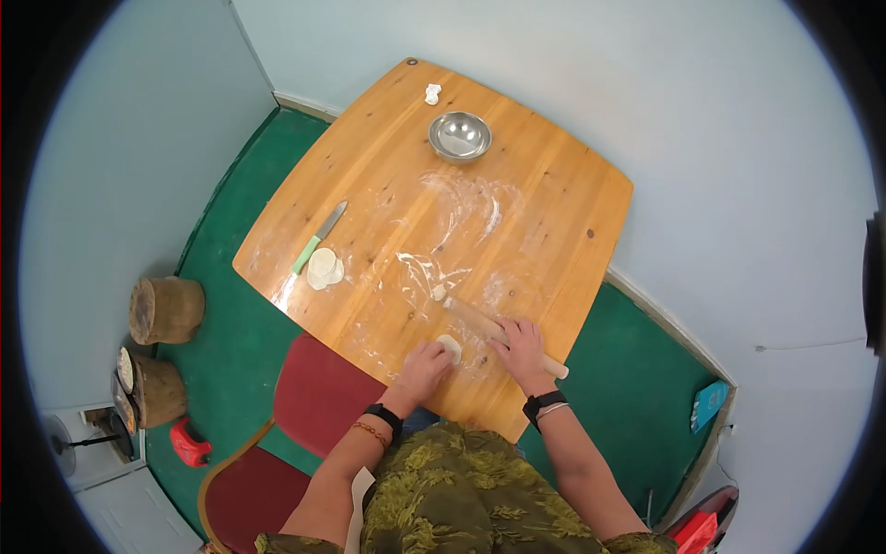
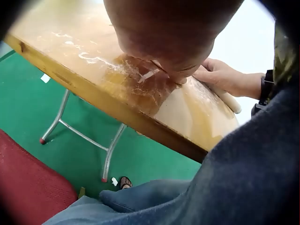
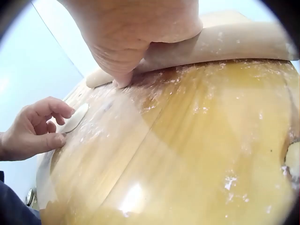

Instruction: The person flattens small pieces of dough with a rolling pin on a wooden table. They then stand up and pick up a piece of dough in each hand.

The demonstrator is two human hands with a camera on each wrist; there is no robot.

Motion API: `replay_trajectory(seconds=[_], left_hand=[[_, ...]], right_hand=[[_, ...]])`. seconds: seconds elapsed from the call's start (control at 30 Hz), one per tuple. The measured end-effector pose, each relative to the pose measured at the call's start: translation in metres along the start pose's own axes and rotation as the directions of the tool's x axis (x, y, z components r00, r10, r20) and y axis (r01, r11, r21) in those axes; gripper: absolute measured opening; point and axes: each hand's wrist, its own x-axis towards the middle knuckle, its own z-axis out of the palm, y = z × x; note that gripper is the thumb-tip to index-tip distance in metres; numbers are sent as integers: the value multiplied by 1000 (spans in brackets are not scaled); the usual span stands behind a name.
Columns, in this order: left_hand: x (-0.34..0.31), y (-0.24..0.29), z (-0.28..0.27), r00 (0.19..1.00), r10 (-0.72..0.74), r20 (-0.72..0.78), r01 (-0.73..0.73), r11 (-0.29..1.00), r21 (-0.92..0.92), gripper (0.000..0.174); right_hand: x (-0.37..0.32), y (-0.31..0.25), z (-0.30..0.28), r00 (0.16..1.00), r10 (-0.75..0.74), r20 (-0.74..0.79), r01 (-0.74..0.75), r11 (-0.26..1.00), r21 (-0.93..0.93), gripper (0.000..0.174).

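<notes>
In the head view a small dough round (image 1: pixel 449 348) lies at the fingertips of the left hand (image 1: pixel 425 369). The right wrist view shows that left hand (image 3: pixel 37 127) with thumb and fingers at the edge of the thin round (image 3: pixel 77 118). The right hand (image 1: pixel 522 353) grips the wooden rolling pin (image 1: pixel 475 319), which lies slantwise on the floured table. Beside the pin's far end sits a small dough piece (image 1: pixel 438 293). Seen from the left wrist, the left hand (image 2: pixel 164 37) hides the dough beneath it.
Flattened dough rounds (image 1: pixel 324 269) lie by a green-handled knife (image 1: pixel 319 237) on the left of the wooden table (image 1: pixel 554 185). Farther back are a metal bowl (image 1: pixel 460 137) and a crumpled white piece (image 1: pixel 433 93). Red chairs (image 1: pixel 318 392) stand at the left edge.
</notes>
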Motion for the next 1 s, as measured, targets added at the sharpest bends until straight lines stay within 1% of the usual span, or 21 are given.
replay_trajectory(seconds=[0.1, 0.2, 0.3, 0.37, 0.4, 0.43, 0.47, 0.5, 0.6, 0.67, 0.7, 0.8, 0.9, 0.93, 1.0], left_hand=[[1, -11, 7, 978, 192, 87, -205, 959, 194, 16], [0, -17, 8, 956, 283, 73, -292, 912, 288, 10], [5, -10, 0, 980, 179, 82, -193, 957, 216, 8], [8, -5, 2, 999, -43, 31, 42, 999, 34, 9], [10, -2, 3, 987, -156, 22, 157, 986, -61, 9], [10, -3, 7, 960, -280, -19, 273, 946, -175, 11], [11, -6, 13, 914, -403, -44, 375, 881, -290, 13], [11, -8, 18, 851, -522, -53, 460, 791, -403, 15], [20, -21, 14, 782, -621, -48, 503, 675, -540, 17], [23, -32, 16, 633, -754, 176, 627, 366, -688, 17], [24, -36, 16, 549, -781, 297, 663, 191, -724, 18], [25, -41, 10, 474, -758, 449, 542, -151, -827, 19], [27, -34, -1, 462, -735, 497, 468, -274, -840, 15], [30, -24, -8, 513, -754, 411, 535, -94, -839, 15], [37, -3, -20, 628, -738, 246, 610, 271, -744, 22]], right_hand=[[-1, 3, 4, 999, -33, -32, 32, 999, -21, 45], [-4, 5, 8, 998, -43, -37, 39, 994, -97, 45], [-4, 4, 9, 996, -63, -56, 57, 993, -105, 45], [-4, 2, 7, 998, -50, -41, 45, 993, -109, 45], [-4, 1, 5, 998, -44, -34, 39, 993, -111, 45], [-4, 2, 5, 999, -42, -27, 39, 993, -109, 45], [-4, 2, 6, 999, -40, -18, 38, 994, -106, 45], [-4, 2, 6, 999, -39, -9, 38, 994, -103, 45], [-4, 4, 9, 998, -55, -30, 52, 993, -104, 46], [-4, 4, 8, 998, -59, -31, 55, 993, -107, 46], [-4, 3, 8, 998, -62, -32, 58, 992, -109, 46], [-4, 3, 8, 999, -43, -13, 41, 992, -116, 45], [-4, 2, 6, 1000, -31, 0, 30, 993, -113, 45], [-4, 3, 7, 999, -34, -6, 33, 993, -109, 45], [-4, 5, 9, 999, -41, -19, 39, 994, -99, 46]])
